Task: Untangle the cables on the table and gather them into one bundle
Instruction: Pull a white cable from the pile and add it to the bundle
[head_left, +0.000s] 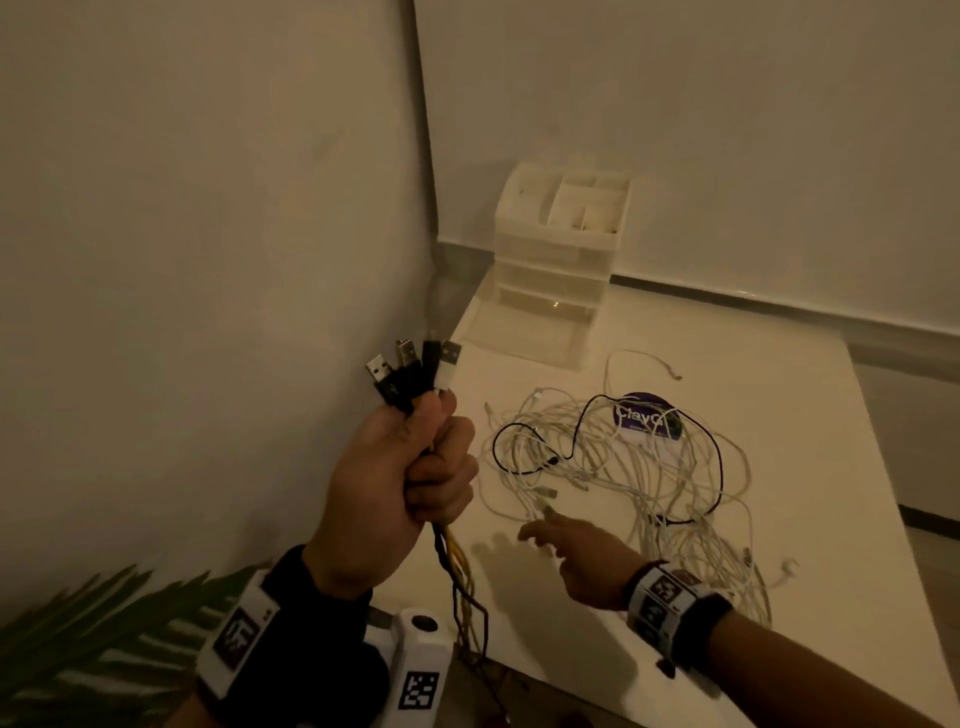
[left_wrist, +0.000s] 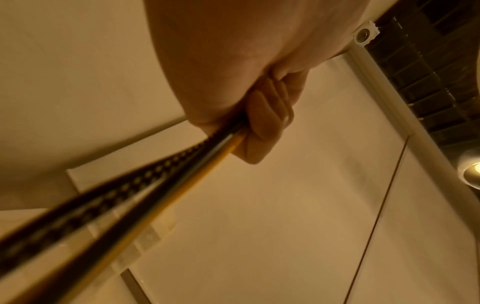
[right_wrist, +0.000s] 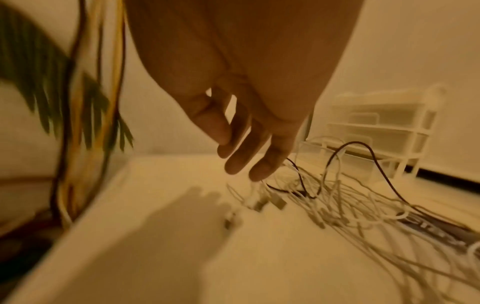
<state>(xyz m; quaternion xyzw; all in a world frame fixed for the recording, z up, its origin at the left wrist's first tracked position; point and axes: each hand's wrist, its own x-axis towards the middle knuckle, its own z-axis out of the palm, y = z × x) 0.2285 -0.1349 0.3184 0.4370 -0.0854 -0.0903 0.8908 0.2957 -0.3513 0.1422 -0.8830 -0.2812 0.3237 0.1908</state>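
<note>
My left hand is raised left of the table and grips a bunch of cables; their USB plugs stick up above the fist. Yellow and black strands hang below it, and those strands run from my curled fingers in the left wrist view. A tangle of white cables with one black cable lies on the white table. My right hand hovers low over the tangle's near edge, fingers extended and empty, just above several loose plugs.
A translucent drawer organiser stands at the table's back left corner against the wall. A purple round label lies under the tangle. Green plant leaves reach in at lower left. The table's left edge runs beside the hanging strands.
</note>
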